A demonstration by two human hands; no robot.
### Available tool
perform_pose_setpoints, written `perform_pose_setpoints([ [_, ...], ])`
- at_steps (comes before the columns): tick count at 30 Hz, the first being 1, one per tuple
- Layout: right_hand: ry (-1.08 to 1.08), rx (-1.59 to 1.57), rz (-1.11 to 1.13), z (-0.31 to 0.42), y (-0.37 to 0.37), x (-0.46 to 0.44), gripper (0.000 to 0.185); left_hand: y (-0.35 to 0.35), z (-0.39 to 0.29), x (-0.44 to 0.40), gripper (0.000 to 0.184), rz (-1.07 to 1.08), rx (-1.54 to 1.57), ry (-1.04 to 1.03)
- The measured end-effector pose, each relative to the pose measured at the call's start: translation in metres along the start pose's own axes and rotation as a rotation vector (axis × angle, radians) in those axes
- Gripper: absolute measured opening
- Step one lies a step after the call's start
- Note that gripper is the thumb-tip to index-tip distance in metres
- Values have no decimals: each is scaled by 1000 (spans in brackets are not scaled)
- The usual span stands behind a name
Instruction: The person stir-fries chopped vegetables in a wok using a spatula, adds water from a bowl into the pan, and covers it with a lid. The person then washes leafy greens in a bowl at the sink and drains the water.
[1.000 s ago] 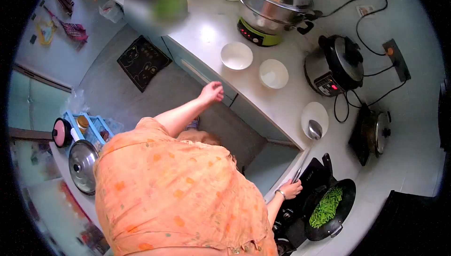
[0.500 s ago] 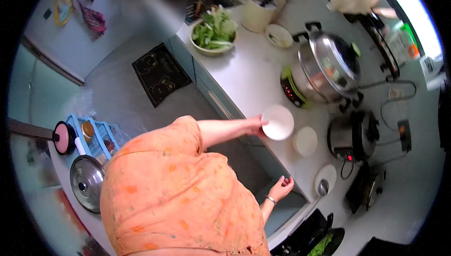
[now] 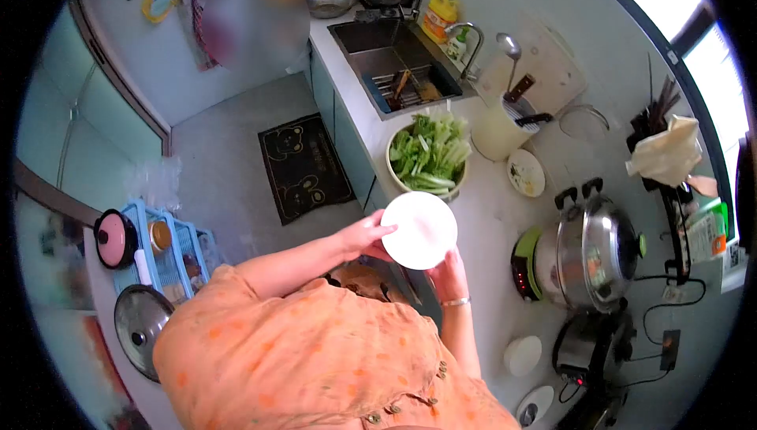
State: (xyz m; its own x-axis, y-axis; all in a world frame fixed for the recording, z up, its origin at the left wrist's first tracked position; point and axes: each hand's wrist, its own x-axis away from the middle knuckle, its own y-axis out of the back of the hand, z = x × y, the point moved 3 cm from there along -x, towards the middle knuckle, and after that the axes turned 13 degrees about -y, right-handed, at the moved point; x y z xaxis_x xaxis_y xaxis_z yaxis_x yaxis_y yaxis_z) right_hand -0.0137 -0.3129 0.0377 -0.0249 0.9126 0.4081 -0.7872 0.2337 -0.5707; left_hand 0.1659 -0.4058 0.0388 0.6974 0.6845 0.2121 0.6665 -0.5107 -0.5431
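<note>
A person's two bare hands hold a white bowl in front of the body, at the near edge of the counter. The left hand grips the left side, thumb over the rim; the right hand, with a bracelet at the wrist, closes on the near right side. Just beyond the bowl, a basin of leafy greens stands on the counter, with the sink farther off. As far as can be judged, the pick-up is complete: the bowl is in hand and not yet set down, and the greens lie in their own basin. A second white bowl rests on the counter to the near right, beside the rice cooker. Most fingers are hidden beneath the white bowl, so their spread cannot be told; its interior is too bright to show any contents. At the lower border a plate is partly cut off, and a patch at upper left is blurred.
</note>
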Motion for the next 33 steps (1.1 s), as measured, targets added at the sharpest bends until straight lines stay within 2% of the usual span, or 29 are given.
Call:
perform_pose_setpoints([
  [3, -44, 113, 74, 22, -26, -81, 48, 39, -56, -25, 51, -135, 10, -73],
  [6, -36, 181, 100, 50, -54, -157, 50, 77, -100, -66, 50, -176, -20, -171],
  [8, -27, 209, 144, 72, -70, -204, 51, 95, -131, -94, 50, -199, 10, -166],
  [12, -54, 403, -23, 127, -85, -275, 52, 127, -180, -152, 51, -238, -35, -174],
  [14, 73, 587, -167, 156, -72, -314, 47, 150, -190, -189, 51, -207, -34, -144],
  [16, 185, 931, -373, 186, -41, -360, 44, 166, -197, -227, 51, -223, -65, -114],
  [17, 321, 1167, -440, 199, -23, -386, 44, 171, -203, -245, 51, -207, -76, -104],
  [18, 315, 1165, -466, 212, -12, -407, 44, 176, -209, -265, 51, -192, -86, -95],
  [20, 269, 1412, -678, 235, 3, -443, 41, 188, -222, -309, 52, -136, -82, -73],
  [23, 283, 1512, -831, 263, 5, -475, 41, 214, -231, -369, 56, -106, -56, -9],
  [24, 293, 1509, -840, 274, 3, -491, 41, 223, -235, -390, 57, -101, -42, 12],
  [26, -34, 1393, -707, 271, 7, -520, 42, 243, -244, -425, 59, -59, -10, 9],
  [27, -205, 1005, -570, 264, -1, -531, 45, 253, -250, -440, 60, -56, -21, 18],
  [28, -220, 1003, -568, 258, -15, -539, 45, 261, -257, -454, 61, -52, -35, 24],
  [30, -366, 238, -264, 237, -53, -562, 46, 279, -275, -479, 58, -41, -78, 55],
  [32, -158, 91, -186, 223, -69, -596, 50, 305, -289, -509, 56, -30, -117, 82],
  [33, -104, -3, -218, 223, -80, -611, 51, 322, -293, -530, 55, 76, -105, 199],
])
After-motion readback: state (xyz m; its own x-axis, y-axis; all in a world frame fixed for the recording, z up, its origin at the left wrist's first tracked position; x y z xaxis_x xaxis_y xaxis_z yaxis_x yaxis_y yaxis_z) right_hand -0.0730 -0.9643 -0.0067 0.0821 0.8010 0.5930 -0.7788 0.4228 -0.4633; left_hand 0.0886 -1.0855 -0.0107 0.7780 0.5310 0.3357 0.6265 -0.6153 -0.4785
